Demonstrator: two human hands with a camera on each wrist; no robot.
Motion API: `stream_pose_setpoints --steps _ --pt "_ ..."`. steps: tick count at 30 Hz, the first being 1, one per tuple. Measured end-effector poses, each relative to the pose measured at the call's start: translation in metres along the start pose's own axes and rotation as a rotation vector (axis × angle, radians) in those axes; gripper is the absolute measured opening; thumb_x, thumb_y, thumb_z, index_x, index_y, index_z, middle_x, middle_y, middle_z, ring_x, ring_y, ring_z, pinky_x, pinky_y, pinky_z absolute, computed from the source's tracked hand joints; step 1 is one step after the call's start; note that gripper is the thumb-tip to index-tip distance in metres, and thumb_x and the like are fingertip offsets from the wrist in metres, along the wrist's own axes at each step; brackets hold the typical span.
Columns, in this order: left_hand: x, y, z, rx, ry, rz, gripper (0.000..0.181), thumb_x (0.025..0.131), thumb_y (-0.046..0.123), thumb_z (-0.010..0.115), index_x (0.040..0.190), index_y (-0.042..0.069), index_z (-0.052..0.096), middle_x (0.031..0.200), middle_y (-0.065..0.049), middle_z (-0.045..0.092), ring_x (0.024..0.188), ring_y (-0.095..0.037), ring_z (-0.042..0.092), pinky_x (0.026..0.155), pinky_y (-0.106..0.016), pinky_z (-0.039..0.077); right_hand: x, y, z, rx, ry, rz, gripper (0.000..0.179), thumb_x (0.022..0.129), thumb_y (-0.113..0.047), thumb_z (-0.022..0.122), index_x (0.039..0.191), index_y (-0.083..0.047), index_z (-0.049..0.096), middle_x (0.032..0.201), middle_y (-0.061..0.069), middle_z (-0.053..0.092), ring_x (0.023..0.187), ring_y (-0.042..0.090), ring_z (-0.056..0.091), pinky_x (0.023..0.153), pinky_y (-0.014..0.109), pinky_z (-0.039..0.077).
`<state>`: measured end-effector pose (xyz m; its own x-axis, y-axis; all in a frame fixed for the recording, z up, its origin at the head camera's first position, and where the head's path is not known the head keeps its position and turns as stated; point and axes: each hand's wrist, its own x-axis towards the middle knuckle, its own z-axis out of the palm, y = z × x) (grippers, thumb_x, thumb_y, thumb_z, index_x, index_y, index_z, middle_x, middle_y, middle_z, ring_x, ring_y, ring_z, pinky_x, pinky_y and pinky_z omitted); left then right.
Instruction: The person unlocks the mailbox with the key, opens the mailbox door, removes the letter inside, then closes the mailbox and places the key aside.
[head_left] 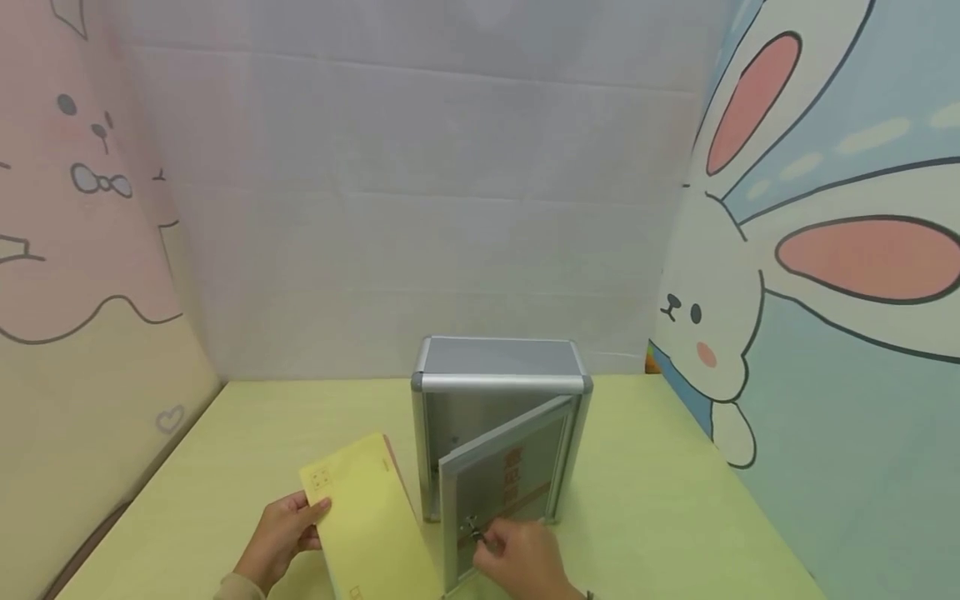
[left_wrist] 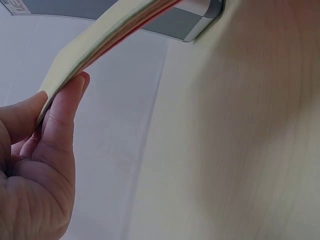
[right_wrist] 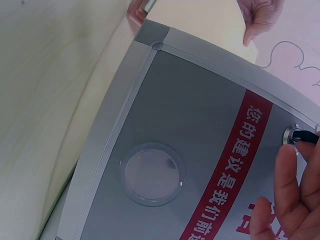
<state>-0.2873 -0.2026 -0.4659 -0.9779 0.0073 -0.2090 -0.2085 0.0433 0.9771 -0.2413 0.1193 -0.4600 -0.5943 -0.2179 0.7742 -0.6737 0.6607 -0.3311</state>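
Note:
My left hand pinches a yellow booklet by its left edge, thumb on the cover; red and pale page edges show in the left wrist view. To the right, a grey suggestion box with silver metal edges stands upright, its hinged door swung partway toward me. My right hand pinches the black-headed key in the lock near the door's free edge. A red band with white characters and a round clear disc mark the door's front.
The box stands on a pale yellow table. Behind it hangs a white sheet. Panels with cartoon drawings flank the table, a pink and cream one at left and a rabbit one at right.

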Motion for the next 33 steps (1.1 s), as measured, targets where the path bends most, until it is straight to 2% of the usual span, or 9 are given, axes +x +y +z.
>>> stream_pose_setpoints --steps 10,15,22,33 --pt "0.005 -0.008 0.001 -0.035 0.033 -0.024 0.019 0.095 0.004 0.056 0.104 -0.012 0.059 0.071 -0.005 0.064 0.056 -0.013 0.061 0.055 -0.024 0.053 -0.001 -0.001 -0.001 0.01 0.016 -0.006 0.022 0.059 -0.009 0.067 0.052 -0.019 0.048 0.045 -0.015 0.042 0.052 -0.016 0.016 0.041 0.006 0.019" --pt "0.01 -0.012 0.002 -0.045 0.041 -0.033 0.015 0.094 0.003 0.056 0.098 -0.01 0.061 0.069 -0.004 0.062 0.055 -0.013 0.059 0.055 -0.024 0.052 0.0 -0.001 0.0 0.011 0.017 -0.006 0.022 0.059 -0.009 0.067 0.052 -0.019 0.048 0.045 -0.014 0.043 0.052 -0.016 0.015 0.041 0.007 0.019" --pt "0.017 -0.018 0.007 -0.015 0.103 -0.057 0.01 0.093 0.003 0.059 0.086 -0.004 0.06 0.065 -0.001 0.05 0.053 -0.011 0.052 0.053 -0.023 0.051 0.001 -0.003 -0.002 0.026 0.01 0.024 0.019 0.059 -0.008 0.066 0.052 -0.018 0.051 0.045 -0.013 0.047 0.051 -0.017 0.016 0.04 0.006 0.02" --pt "0.023 -0.032 0.014 -0.007 0.147 -0.082 0.013 0.092 0.002 0.059 0.093 -0.011 0.06 0.063 -0.004 0.058 0.049 -0.012 0.055 0.049 -0.023 0.049 0.0 -0.001 -0.001 0.016 0.021 -0.006 0.021 0.058 -0.009 0.066 0.051 -0.019 0.049 0.043 -0.014 0.04 0.051 -0.016 0.014 0.04 0.007 0.017"
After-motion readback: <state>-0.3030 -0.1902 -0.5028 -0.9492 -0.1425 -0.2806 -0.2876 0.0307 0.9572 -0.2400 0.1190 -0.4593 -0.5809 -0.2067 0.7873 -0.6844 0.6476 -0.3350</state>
